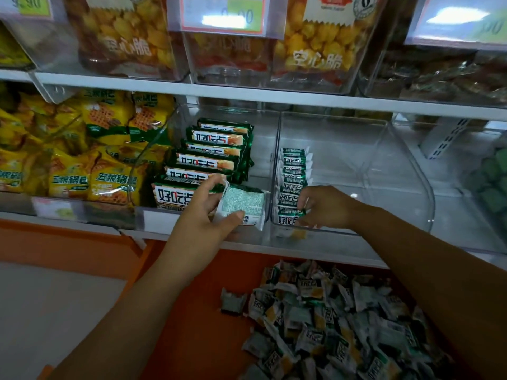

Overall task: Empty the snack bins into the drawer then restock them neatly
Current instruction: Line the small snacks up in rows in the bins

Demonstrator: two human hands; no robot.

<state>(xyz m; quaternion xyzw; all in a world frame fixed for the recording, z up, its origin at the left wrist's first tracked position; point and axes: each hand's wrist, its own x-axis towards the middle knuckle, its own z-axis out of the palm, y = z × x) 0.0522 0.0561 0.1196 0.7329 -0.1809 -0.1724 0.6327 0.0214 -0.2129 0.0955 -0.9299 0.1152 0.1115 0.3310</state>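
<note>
The left hand (203, 215) grips a pack (241, 204), back side up, at the front of the left bin (260, 138), covering part of the stack there. The right hand (326, 207) pinches the front small pack (288, 215) of a row in the right bin (384, 174). In the drawer (197, 297) lies a pile (329, 325), cut off at the frame's edge.

Single head view, close, facing forward-down at shelf bins (354, 171) above open drawer (192, 311)
</note>
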